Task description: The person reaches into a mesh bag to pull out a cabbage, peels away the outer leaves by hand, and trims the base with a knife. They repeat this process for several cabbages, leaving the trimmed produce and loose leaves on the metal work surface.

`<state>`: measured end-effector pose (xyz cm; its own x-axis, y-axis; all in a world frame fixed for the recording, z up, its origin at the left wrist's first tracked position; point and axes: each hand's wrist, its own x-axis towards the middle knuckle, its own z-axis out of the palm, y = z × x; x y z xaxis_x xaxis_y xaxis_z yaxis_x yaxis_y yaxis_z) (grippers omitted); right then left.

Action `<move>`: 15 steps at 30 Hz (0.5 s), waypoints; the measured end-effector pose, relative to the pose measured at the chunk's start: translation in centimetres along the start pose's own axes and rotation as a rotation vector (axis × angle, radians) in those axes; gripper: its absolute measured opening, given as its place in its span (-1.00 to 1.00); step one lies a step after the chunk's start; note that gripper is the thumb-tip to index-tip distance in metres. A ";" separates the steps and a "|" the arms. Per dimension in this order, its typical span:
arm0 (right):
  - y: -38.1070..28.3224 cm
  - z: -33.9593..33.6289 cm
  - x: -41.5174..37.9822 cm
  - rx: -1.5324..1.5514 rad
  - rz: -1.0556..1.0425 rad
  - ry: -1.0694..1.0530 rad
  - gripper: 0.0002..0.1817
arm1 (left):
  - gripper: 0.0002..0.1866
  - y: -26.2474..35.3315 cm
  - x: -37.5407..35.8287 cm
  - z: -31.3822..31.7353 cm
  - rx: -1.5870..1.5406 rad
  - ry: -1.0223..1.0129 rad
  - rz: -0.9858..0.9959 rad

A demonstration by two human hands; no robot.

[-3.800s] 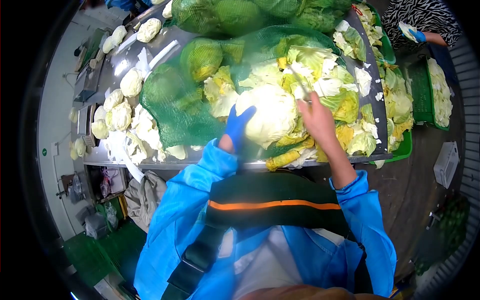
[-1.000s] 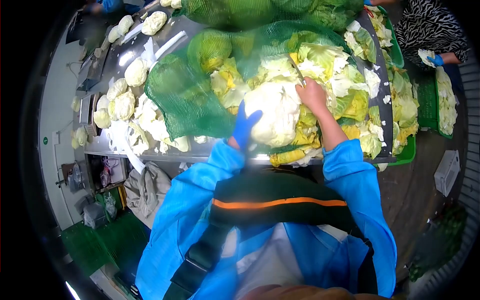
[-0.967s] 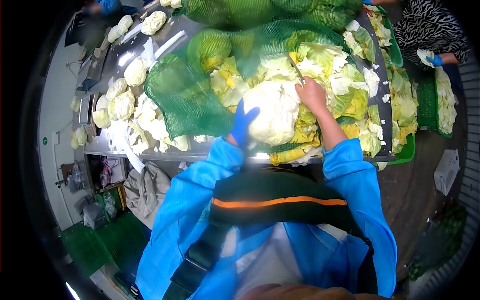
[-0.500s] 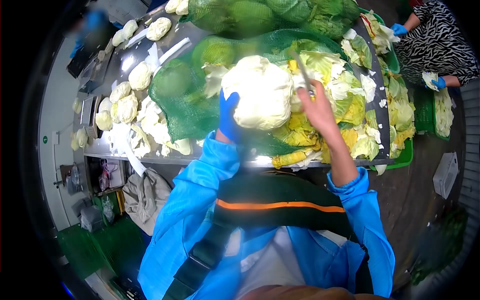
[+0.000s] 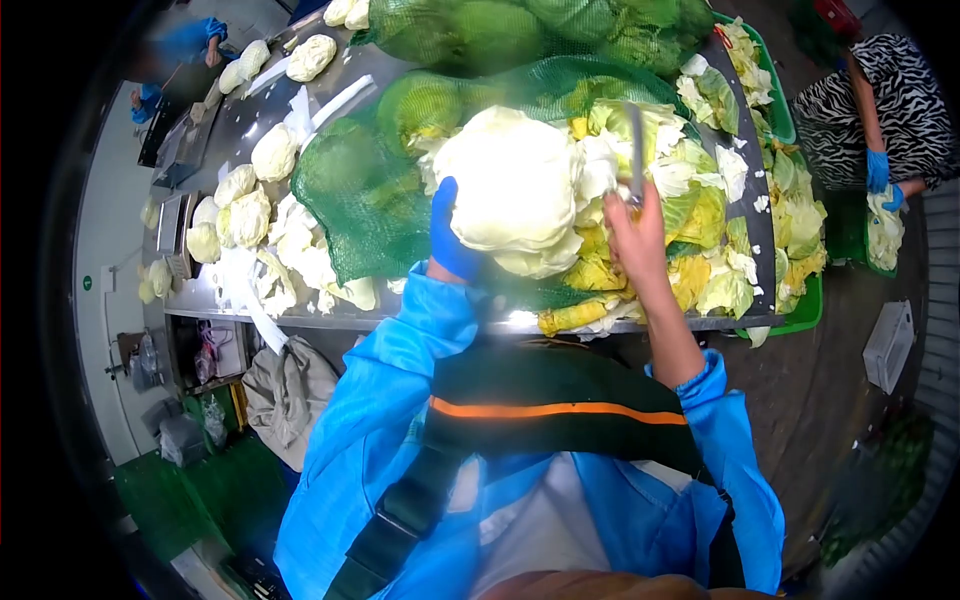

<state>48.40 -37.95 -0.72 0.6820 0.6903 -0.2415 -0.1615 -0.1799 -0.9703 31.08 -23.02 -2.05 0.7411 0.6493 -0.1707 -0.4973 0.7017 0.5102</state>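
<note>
A large pale cabbage (image 5: 505, 185) is in front of me, above the green net sack and leaf scraps. My left hand (image 5: 453, 238), in a blue glove, grips its left side; most fingers are hidden behind the cabbage. To the right, my bare right hand (image 5: 637, 235) is wrapped around the handle of a knife (image 5: 637, 150), blade pointing up and away from me. A whitish leaf (image 5: 597, 165) sticks out between the cabbage and the knife hand. Beneath lie yellow and green leaf scraps (image 5: 700, 215).
A green net sack (image 5: 350, 230) holds more cabbages. Several trimmed cabbages (image 5: 248, 218) lie at left on the metal table (image 5: 400, 318). Green crates (image 5: 805, 310) of leaves line the right edge. A co-worker in blue gloves (image 5: 877, 172) stands at right; another person is at upper left.
The knife has swung from leaning left to nearly upright, with my right hand slightly lower. The cabbage shifted a little left, and a leaf now sticks out at its right. The co-worker's hands came together.
</note>
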 end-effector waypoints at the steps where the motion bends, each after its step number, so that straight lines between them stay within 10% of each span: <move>1: -1.2 0.4 0.3 -0.008 -0.074 -0.023 -0.43 | -0.22 -0.2 -0.2 0.5 0.036 0.014 -0.023; 10: 1.7 -1.3 0.6 -0.071 0.078 -0.169 -0.65 | -0.26 -0.5 0.3 0.7 0.051 0.051 0.104; 15: 1.8 -0.1 -0.4 -0.113 -0.124 -0.161 -0.45 | -0.27 0.3 0.3 1.8 -0.004 0.014 0.102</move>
<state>47.87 -38.62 -2.35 0.5677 0.8133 -0.1275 0.0040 -0.1576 -0.9875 31.94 -23.18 -0.47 0.6803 0.7212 -0.1304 -0.5712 0.6332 0.5222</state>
